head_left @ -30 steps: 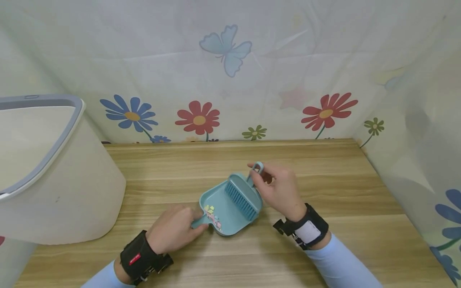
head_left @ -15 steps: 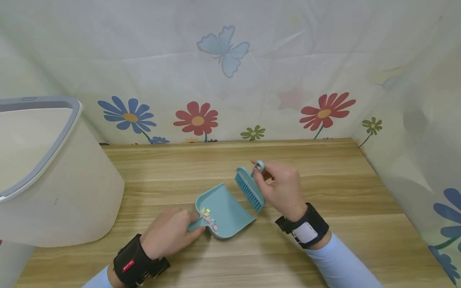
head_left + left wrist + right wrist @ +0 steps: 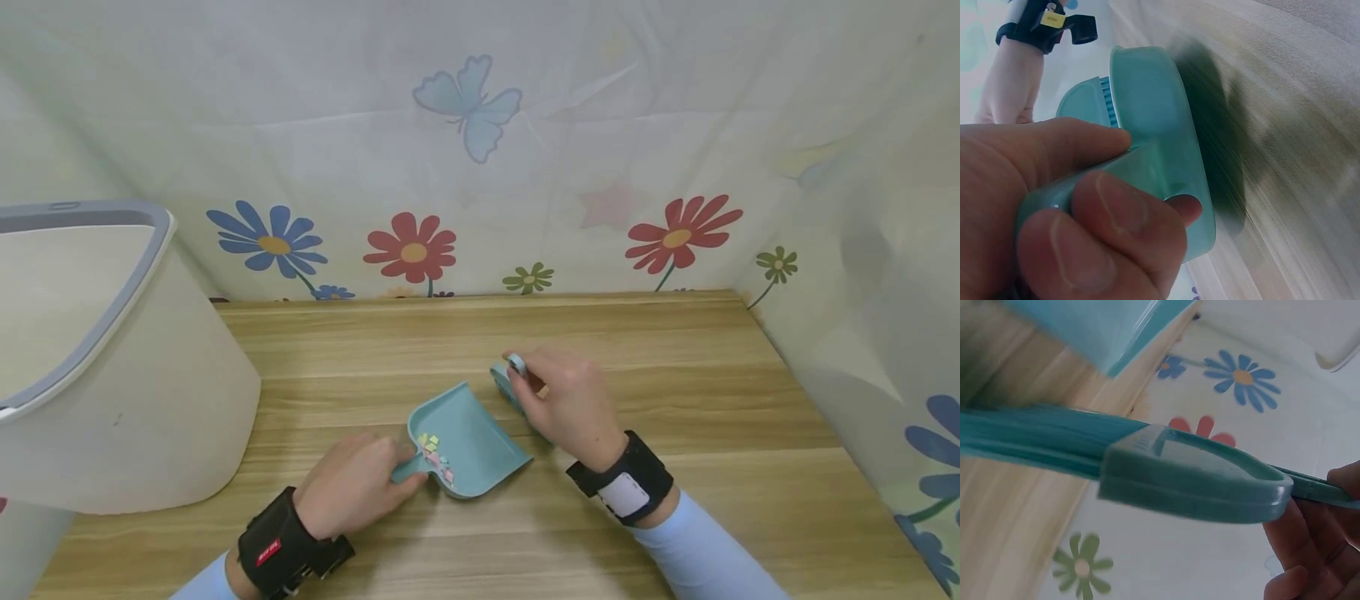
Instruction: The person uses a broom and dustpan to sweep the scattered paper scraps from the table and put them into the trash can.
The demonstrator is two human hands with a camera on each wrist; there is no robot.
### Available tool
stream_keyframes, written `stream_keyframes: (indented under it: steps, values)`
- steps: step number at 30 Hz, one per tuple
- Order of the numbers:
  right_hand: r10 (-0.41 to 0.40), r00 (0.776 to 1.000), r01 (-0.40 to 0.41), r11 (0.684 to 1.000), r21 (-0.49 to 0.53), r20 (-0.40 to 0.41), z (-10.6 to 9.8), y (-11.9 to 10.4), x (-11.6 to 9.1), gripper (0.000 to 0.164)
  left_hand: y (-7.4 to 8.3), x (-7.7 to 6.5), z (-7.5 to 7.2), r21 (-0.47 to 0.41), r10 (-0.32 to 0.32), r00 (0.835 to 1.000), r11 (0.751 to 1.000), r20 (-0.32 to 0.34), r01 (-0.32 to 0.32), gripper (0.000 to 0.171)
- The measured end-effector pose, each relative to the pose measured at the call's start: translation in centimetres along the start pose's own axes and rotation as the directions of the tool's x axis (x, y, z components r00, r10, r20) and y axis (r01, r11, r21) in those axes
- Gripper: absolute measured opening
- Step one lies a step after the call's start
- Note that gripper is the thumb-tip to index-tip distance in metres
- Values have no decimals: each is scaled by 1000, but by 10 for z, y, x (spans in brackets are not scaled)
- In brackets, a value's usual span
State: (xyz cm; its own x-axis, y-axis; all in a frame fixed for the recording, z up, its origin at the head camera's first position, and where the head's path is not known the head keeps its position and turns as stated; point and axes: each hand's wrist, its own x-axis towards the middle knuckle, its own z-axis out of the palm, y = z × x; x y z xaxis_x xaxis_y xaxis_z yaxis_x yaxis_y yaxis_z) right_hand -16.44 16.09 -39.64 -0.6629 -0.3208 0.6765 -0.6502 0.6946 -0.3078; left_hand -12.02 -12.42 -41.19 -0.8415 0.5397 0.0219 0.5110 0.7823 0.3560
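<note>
My left hand (image 3: pixel 354 485) grips the handle of a light-blue dustpan (image 3: pixel 474 437), low over the table left of my right hand. Small yellow, pink and blue bits (image 3: pixel 435 457) lie in the pan near its handle. Just beyond the pan's open lip, my right hand (image 3: pixel 566 402) pinches the looped handle of a matching small hand brush (image 3: pixel 501 383). Most of the brush is hidden behind that hand in the head view. In the right wrist view the brush (image 3: pixel 1194 497) stretches to the left, its bristle end blurred, with a corner of the dustpan (image 3: pixel 1113 337) above it.
A large white bin (image 3: pixel 180 392) with a grey rim stands at the left of the wooden table (image 3: pixel 660 350). Behind the table and along its right side hangs a pale curtain (image 3: pixel 570 150) printed with flowers and a butterfly.
The brush came out of the dustpan to the right, and its head has since turned behind my right hand, which moved slightly left. The dustpan shifted a little left, then stayed still.
</note>
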Motion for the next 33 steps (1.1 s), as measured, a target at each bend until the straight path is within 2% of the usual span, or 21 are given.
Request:
stream_keyframes:
  steps: [3, 6, 8, 10, 13, 17, 19, 22, 25, 27, 30, 33]
  values:
    - [105, 994, -106, 978, 179, 15, -1, -2, -1, 12, 0, 0, 0, 3, -2, 1000, 1000, 0, 2, 52]
    - [214, 977, -201, 908, 368, 5, -3, -3, -1, 14, 0, 0, 2, 15, -12, 1000, 1000, 8, 12, 51]
    - [249, 968, -219, 877, 428, -14, -6, -3, -1, 16, 0, -1, 2, 22, -21, 1000, 1000, 13, 21, 51]
    - [255, 966, -211, 870, 446, -39, -8, -2, 1, 16, 0, -1, 2, 28, -32, 999, 999, 13, 32, 48]
    - [257, 964, -204, 878, 434, -67, -13, 0, 2, 17, 0, -2, -1, 11, -50, 999, 999, 10, 49, 38]
    - [280, 955, -212, 878, 429, -102, -23, 6, -1, 16, -1, -6, -10, -53, -102, 994, 993, 22, 103, 16]
    - [291, 948, -211, 879, 428, -128, -30, 10, -5, 16, -4, -11, -18, -96, -126, 992, 987, 17, 127, 16]
    - [321, 934, -227, 873, 432, -159, -40, 20, -15, 17, -6, -21, -32, -90, -120, 990, 989, -68, 114, 21]
    - [356, 920, -265, 875, 406, -166, -52, 33, -29, 18, -8, -32, -49, -41, -98, 976, 995, -193, 92, 18]
    - [392, 906, -306, 867, 394, -158, -60, 42, -40, 18, -9, -40, -60, -16, -95, 960, 995, -265, 94, 21]
    - [464, 873, -380, 838, 391, -148, -70, 52, -57, 16, -9, -50, -74, -15, -81, 928, 997, -363, 81, 29]
    - [548, 829, -465, 789, 402, -116, -78, 59, -73, 11, -9, -60, -88, -1, -40, 880, 999, -472, 44, 35]
